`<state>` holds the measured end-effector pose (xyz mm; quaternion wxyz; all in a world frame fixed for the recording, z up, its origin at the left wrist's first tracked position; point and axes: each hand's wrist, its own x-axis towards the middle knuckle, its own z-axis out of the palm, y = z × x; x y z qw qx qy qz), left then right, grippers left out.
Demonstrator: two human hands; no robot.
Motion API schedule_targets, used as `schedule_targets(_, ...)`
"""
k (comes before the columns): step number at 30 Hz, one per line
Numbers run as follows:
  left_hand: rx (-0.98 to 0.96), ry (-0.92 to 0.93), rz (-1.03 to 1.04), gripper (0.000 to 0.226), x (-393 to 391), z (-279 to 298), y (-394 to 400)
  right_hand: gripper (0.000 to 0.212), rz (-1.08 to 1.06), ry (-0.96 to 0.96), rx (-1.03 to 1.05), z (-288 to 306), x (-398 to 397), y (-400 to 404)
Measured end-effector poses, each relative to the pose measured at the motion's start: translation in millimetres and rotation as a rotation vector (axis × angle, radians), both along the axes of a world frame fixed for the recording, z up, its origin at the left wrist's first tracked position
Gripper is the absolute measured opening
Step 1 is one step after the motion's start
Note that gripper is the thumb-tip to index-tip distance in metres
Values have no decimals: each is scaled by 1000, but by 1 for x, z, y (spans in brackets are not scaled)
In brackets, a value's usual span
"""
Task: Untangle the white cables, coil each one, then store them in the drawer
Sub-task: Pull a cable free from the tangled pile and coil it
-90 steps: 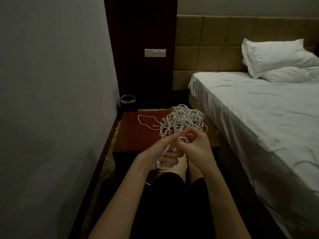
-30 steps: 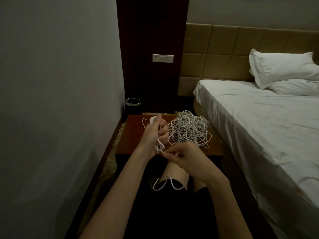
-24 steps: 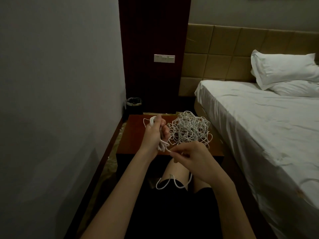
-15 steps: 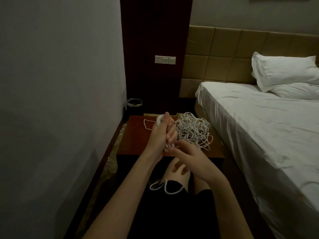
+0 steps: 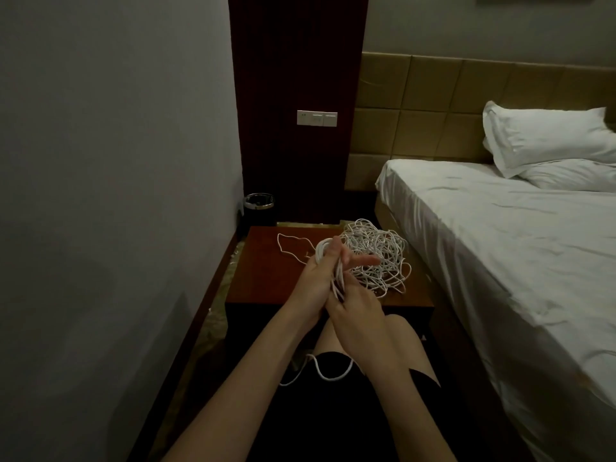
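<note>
Around the left hand (image 5: 320,275) ran several turns of white cable, a small coil (image 5: 322,252) wound over the palm with the thumb closed on it. Just below, the right hand (image 5: 358,311) pinched the same strands where they left the coil; its forefinger (image 5: 361,260) stuck out straight toward the tangle, and how the remaining fingers lay could not be made out. Just beyond those fingertips the tangled pile (image 5: 375,256) sat on the wooden nightstand (image 5: 263,278), a loose end (image 5: 293,246) trailing from it past the left knuckles. Beneath both wrists a slack loop (image 5: 330,373) sagged across the lap.

The coiling looked barely under way, and most of the cable was unsorted. The likeliest trouble was a snag: if the free length ran into the pile, the next wrap would tighten a knot or drag the whole heap off the edge. The hanging loop could also twist and spoil the coil, and the turns might slide off the palm if the thumb eased. No drawer was visible.
</note>
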<state>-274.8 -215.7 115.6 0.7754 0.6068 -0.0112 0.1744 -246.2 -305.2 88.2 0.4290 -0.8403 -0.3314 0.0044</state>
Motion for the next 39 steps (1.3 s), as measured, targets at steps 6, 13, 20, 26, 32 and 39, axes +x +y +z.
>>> schedule_targets(6,14,96,-21,44,-1,-14,8,41,54,-66,-199,-5,-1,4)
schedule_targets(13,584,146,217,22,-6,1,51,15,177,-149,-501,14,8,-4)
schedule_targets(20,1175,275,247,55,-1,12,55,20,269,-232,-543,23,6,-4)
schedule_targets(26,885,115,293,48,-1,-1,64,41,435,-3,-153,29,16,-19)
schedule_targets(32,543,-27,482,46,-1,4,62,38,258,136,375,27,37,-29)
schedule_targets(39,856,-157,699,50,15,10,46,42,226,-135,-111,-1,1,7)
